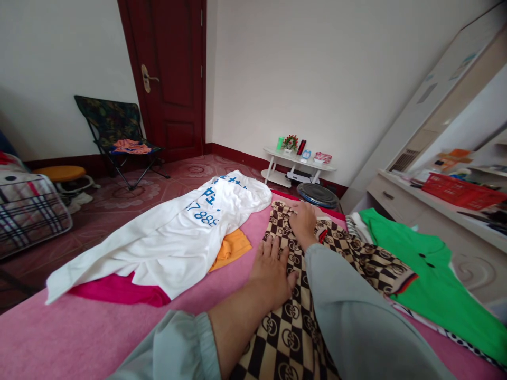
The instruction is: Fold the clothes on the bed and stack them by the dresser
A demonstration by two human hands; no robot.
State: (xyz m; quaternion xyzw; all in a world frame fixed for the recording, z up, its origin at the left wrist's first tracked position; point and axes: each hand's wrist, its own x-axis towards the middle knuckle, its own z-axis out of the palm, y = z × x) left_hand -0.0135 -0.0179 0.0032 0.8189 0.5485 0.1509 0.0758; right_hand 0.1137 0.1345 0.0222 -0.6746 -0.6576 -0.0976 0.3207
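A brown-and-cream checkered shirt (291,316) with a circular print lies spread on the pink bed cover (222,311), running toward me. My left hand (273,269) rests flat on its left side, fingers outstretched and apart. Farther up, my right hand (304,224) is closed on the shirt's fabric, its fingers curled and partly hidden. One sleeve (380,269) with red and black trim stretches out to the right, over the edge of a green shirt (428,269).
White clothing with blue lettering (170,237) lies at left, over orange cloth (232,249) and magenta cloth (122,289). A folding chair (109,124) stands by the dark red door (168,68). At right is a cabinet with a red basket (461,191); a small white table (301,160) stands ahead.
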